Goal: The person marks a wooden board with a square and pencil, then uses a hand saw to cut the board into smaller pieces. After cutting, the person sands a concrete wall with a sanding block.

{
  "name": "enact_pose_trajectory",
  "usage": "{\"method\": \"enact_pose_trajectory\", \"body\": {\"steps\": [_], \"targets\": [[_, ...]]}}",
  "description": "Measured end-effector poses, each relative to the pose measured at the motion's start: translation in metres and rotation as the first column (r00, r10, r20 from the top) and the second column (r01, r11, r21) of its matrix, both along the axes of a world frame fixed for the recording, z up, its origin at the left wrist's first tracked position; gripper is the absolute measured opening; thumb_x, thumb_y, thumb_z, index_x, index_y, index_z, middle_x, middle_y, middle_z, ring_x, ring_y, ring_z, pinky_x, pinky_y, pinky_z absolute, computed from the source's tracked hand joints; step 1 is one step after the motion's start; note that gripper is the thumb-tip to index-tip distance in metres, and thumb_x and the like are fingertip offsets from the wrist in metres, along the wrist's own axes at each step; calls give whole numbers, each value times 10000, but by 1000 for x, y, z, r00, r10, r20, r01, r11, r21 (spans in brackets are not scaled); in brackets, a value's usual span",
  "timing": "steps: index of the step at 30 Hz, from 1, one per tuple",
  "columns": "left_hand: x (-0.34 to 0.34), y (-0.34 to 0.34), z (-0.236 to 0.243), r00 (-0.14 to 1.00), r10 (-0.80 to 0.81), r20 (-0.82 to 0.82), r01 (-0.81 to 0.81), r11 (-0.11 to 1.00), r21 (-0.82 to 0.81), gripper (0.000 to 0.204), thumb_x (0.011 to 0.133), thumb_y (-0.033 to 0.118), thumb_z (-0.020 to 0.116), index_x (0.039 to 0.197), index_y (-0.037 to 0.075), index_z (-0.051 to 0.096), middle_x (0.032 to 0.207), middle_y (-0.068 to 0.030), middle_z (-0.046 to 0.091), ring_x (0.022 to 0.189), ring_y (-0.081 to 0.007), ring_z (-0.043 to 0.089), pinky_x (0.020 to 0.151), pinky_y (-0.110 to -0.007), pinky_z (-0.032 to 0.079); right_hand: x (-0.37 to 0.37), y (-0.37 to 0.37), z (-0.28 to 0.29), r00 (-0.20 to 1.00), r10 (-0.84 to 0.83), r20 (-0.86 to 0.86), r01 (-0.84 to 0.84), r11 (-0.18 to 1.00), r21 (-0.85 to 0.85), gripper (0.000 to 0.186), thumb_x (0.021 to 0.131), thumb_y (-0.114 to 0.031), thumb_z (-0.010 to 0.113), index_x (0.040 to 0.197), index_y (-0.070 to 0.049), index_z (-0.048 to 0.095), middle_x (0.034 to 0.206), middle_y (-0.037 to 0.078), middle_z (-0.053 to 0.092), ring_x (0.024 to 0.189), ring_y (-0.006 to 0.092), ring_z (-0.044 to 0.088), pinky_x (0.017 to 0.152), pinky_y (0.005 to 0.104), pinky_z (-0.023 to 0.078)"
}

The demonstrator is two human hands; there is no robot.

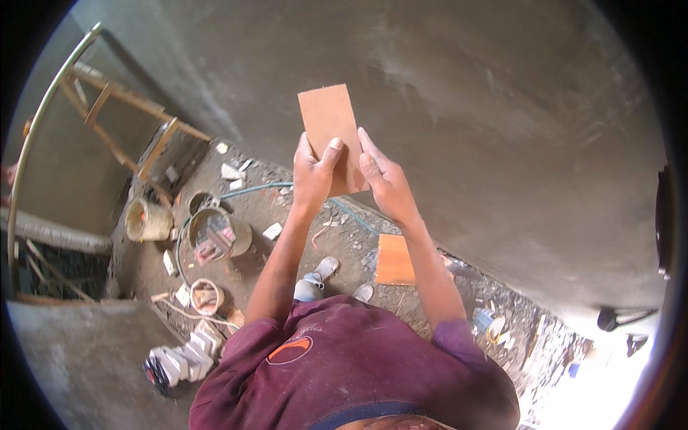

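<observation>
A thin, rectangular, terracotta-coloured tile [327, 115] is held up before the grey wall, its long side nearly upright and leaning slightly left. My left hand [314, 172] wraps its lower left edge, with the thumb across the face. On the opposite side, my right hand [388, 183] grips the lower right edge, its thumb near the tile and a finger stretched along the edge. Dust whitens the fingers of both hands. A darker, damp-looking patch shows low on the tile, between the hands. The fingertips behind it are hidden.
Smooth grey plaster wall [502, 107] rises ahead. An orange square panel [396, 259] is on the ground near my feet. Buckets [240, 236], a green-blue hose [254, 189] and rubble lie left. A wooden frame [129, 100] stands far left; stacked white pieces [188, 358] sit lower left.
</observation>
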State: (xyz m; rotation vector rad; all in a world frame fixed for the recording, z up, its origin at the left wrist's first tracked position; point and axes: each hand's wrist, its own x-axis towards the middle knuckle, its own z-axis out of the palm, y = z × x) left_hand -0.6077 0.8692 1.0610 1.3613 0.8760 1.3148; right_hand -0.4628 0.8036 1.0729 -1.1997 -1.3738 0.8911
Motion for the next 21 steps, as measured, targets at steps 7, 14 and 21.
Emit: {"method": "enact_pose_trajectory", "body": {"steps": [7,14,21], "targets": [[-55,-12,-24,991,136,0,-135,988,-78,384,929,210,653,1204,-31,537,1087,-106,648,982,-154,614,875,-315,489,-59,-17,-36,998,49,37,-47,997,-55,624,1033,-358,499,1504,17,335,1451,239,490,1330,238,488,1080,312,376],[-56,41,22,945,314,-91,-299,943,146,332,953,176,614,1214,-13,534,1082,-132,661,1001,-225,633,866,-364,493,-5,0,-31,898,-201,392,126,970,209,599,1004,-345,546,1480,-13,400,1495,215,432,1378,327,432,1143,407,334],[-32,265,253,706,702,-91,-384,488,784,403,965,310,565,1281,72,485,1031,-213,693,958,-413,659,803,-491,502,146,50,119,120,-969,215,306,242,921,480,981,-304,590,1368,-25,534,1465,203,447,1381,364,397,1126,471,334]]}}
